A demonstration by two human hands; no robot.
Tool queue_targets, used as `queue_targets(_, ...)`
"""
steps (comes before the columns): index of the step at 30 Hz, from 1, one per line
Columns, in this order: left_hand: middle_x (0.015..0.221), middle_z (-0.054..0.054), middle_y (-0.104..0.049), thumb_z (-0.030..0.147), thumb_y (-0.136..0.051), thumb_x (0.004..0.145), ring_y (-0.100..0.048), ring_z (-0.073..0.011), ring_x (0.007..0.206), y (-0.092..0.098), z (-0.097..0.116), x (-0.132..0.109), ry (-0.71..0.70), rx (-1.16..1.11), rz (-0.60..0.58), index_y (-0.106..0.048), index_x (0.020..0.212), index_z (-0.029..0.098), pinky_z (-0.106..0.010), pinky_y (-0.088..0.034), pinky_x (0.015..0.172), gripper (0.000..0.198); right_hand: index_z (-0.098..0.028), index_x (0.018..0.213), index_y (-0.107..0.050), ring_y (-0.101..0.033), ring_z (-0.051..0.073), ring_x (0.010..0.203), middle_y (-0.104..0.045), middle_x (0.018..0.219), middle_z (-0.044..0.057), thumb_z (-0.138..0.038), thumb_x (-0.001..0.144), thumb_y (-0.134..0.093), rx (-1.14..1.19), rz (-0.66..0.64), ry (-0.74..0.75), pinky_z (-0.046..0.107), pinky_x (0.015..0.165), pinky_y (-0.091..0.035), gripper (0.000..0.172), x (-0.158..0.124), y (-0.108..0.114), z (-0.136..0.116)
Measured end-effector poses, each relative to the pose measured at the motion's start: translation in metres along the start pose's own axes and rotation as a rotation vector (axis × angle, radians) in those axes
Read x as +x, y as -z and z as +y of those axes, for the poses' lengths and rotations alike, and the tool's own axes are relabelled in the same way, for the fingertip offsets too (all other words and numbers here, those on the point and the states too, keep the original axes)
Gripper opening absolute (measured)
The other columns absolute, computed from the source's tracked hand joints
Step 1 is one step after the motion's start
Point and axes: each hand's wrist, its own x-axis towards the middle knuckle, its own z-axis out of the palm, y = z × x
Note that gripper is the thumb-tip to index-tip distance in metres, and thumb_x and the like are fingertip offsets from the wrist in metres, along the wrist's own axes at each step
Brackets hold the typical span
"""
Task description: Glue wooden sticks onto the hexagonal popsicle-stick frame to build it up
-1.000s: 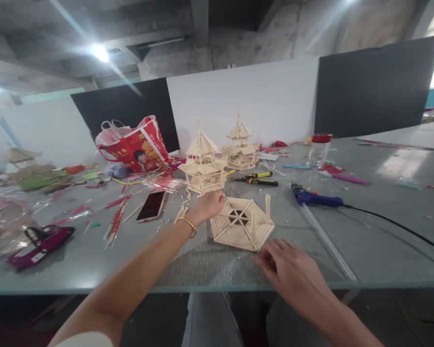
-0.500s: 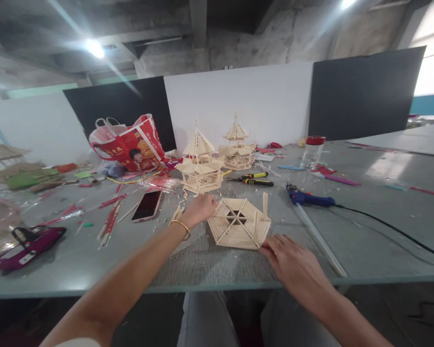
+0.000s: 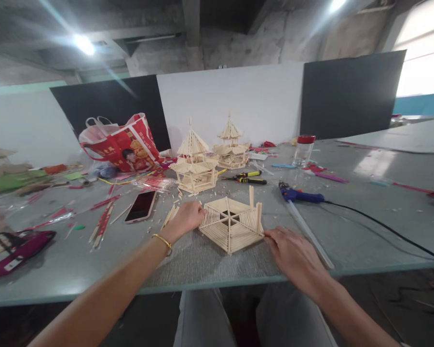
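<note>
A six-sided frame of thin wooden sticks (image 3: 217, 230) lies in front of me, with spokes meeting over a dark central opening. Two short upright posts (image 3: 259, 217) rise from its right side. At its left corner my left hand (image 3: 190, 215) is closed, thumb and finger on the edge. My right hand (image 3: 289, 248) pinches the right corner from the side. Loose short sticks (image 3: 169, 216) lie beside my left hand. Behind the frame stands a stick pavilion model (image 3: 193, 166), with a second pavilion (image 3: 231, 147) farther back.
A blue glue gun (image 3: 300, 193) with a black cord lies to the right, near a clear glue stick (image 3: 311, 236). Yellow-black pliers (image 3: 251, 177), a phone (image 3: 141, 207), red-wrapped chopsticks (image 3: 101, 224), a red bag (image 3: 123, 147) and a red-lidded jar (image 3: 304, 152) are around.
The stick frame has turned counterclockwise seen from above: its near post has swung right and a corner now points toward me. Both hands remain at its edges. The view has shifted slightly right.
</note>
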Motion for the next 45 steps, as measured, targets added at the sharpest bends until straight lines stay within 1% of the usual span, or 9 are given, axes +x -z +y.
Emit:
queue_targets(9, 0.052, -0.002, -0.061, 0.036, -0.040, 0.083, -0.059, -0.0142, 0.041, -0.007, 0.008, -0.029, 0.153, -0.409, -0.141, -0.051, 0.105, 0.009, -0.021, -0.044, 0.041, 0.036, -0.016, 0.084, -0.067, -0.061, 0.021, 0.085, -0.068, 0.087, 0.009, -0.015, 0.087, -0.038, -0.049, -0.027, -0.035, 0.031, 0.077, -0.042, 0.030, 0.019, -0.001, 0.014)
queue_targets(12, 0.057, -0.002, -0.062, 0.034, -0.041, 0.082, -0.059, -0.0143, 0.041, -0.009, 0.012, -0.039, 0.163, -0.555, -0.162, -0.048, 0.108, 0.009, -0.022, -0.045, 0.039, 0.036, -0.015, 0.085, -0.067, -0.061, 0.022, 0.083, -0.068, 0.085, 0.010, -0.015, 0.086, -0.039, -0.078, -0.030, -0.055, 0.032, 0.075, -0.042, 0.028, 0.017, -0.003, 0.015)
queue_targets(15, 0.063, -0.003, -0.064, 0.035, -0.043, 0.081, -0.059, -0.0129, 0.043, -0.006, 0.012, -0.043, 0.107, -0.517, -0.130, -0.053, 0.103, 0.011, -0.020, -0.043, 0.039, 0.034, -0.011, 0.098, -0.064, -0.061, 0.025, 0.082, -0.066, 0.083, 0.011, -0.018, 0.086, -0.041, -0.073, 0.062, -0.088, 0.035, 0.073, -0.043, 0.026, 0.006, -0.005, 0.012)
queue_targets(19, 0.065, -0.002, -0.066, 0.038, -0.047, 0.079, -0.060, -0.0114, 0.050, 0.005, 0.007, -0.026, -0.073, -0.311, 0.039, -0.063, 0.090, 0.015, -0.020, -0.041, 0.048, 0.029, -0.017, 0.092, -0.061, -0.060, 0.021, 0.075, -0.064, 0.079, 0.006, -0.026, 0.086, -0.043, 0.068, 0.249, -0.064, 0.031, 0.065, -0.043, 0.021, -0.012, -0.007, 0.005)
queue_targets(25, 0.069, 0.000, -0.065, 0.039, -0.047, 0.080, -0.061, -0.0104, 0.052, 0.013, 0.017, 0.015, -0.183, -0.454, 0.102, -0.063, 0.090, 0.016, -0.019, -0.042, 0.049, 0.029, -0.021, 0.060, -0.043, -0.050, 0.012, 0.049, -0.049, 0.053, -0.003, -0.029, 0.087, -0.039, 0.163, 0.329, -0.026, 0.024, 0.049, -0.032, 0.028, -0.017, -0.006, -0.002)
queue_targets(29, 0.061, 0.000, -0.062, 0.037, -0.052, 0.078, -0.059, -0.0097, 0.052, 0.001, 0.039, 0.026, -0.277, -0.609, 0.014, -0.063, 0.093, 0.014, -0.018, -0.044, 0.049, 0.029, -0.021, 0.058, -0.038, -0.046, 0.011, 0.048, -0.046, 0.051, -0.004, -0.026, 0.086, -0.040, 0.111, 0.360, 0.007, 0.024, 0.049, -0.029, 0.029, -0.014, -0.007, -0.004)
queue_targets(33, 0.063, 0.001, -0.060, 0.033, -0.056, 0.076, -0.057, -0.0088, 0.051, -0.010, 0.064, 0.034, -0.432, -0.791, -0.148, -0.057, 0.112, 0.012, -0.019, -0.045, 0.049, 0.041, -0.021, 0.059, -0.039, -0.046, 0.012, 0.051, -0.046, 0.053, -0.003, -0.024, 0.086, -0.040, 0.090, 0.372, 0.013, 0.025, 0.052, -0.028, 0.027, -0.016, -0.008, -0.005)
queue_targets(38, 0.063, 0.002, -0.057, 0.027, -0.056, 0.078, -0.055, -0.0068, 0.050, -0.009, 0.088, 0.045, -0.540, -0.819, -0.141, -0.058, 0.114, 0.014, -0.017, -0.045, 0.048, 0.038, -0.021, 0.060, -0.039, -0.047, 0.012, 0.055, -0.047, 0.055, -0.003, -0.023, 0.086, -0.040, 0.130, 0.337, 0.001, 0.025, 0.055, -0.029, 0.026, -0.018, -0.008, -0.003)
queue_targets(45, 0.069, -0.001, -0.057, 0.032, -0.059, 0.076, -0.054, -0.0071, 0.051, -0.010, 0.099, 0.053, -0.629, -0.803, -0.096, -0.065, 0.105, 0.013, -0.018, -0.045, 0.046, 0.035, -0.021, 0.060, -0.040, -0.046, 0.013, 0.055, -0.047, 0.055, -0.003, -0.022, 0.086, -0.040, 0.155, 0.360, 0.016, 0.026, 0.056, -0.030, 0.026, -0.016, -0.007, -0.004)
